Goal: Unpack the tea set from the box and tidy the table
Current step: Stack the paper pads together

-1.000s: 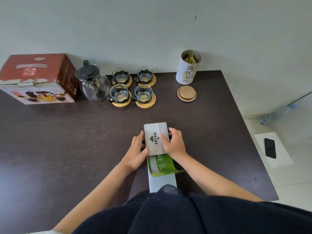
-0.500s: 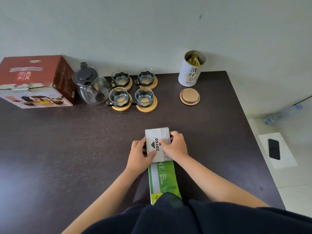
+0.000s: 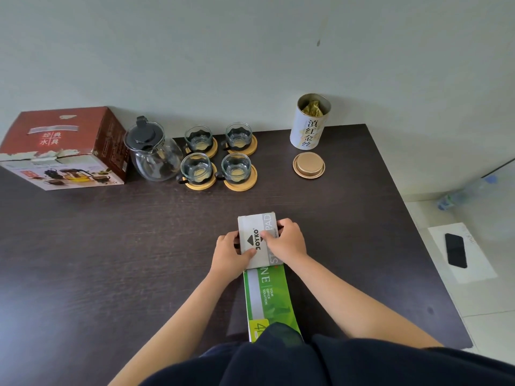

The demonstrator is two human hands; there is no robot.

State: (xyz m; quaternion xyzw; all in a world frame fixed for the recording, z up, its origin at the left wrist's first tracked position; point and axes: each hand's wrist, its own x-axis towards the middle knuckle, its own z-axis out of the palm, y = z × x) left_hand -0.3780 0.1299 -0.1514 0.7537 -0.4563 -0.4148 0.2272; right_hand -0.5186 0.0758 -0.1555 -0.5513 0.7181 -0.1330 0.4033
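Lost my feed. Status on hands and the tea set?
Both hands, left, right, grip the grey box. Teapot, four cups out beside the red box. Nothing in the way.

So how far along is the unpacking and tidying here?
Unpacking looks done: the glass teapot and four cups on coasters stand beside the red box. In hand: both hands, left and right, grip a grey stamp-pad box over a green box. Left: the tea tin stands open, its lid beside it.
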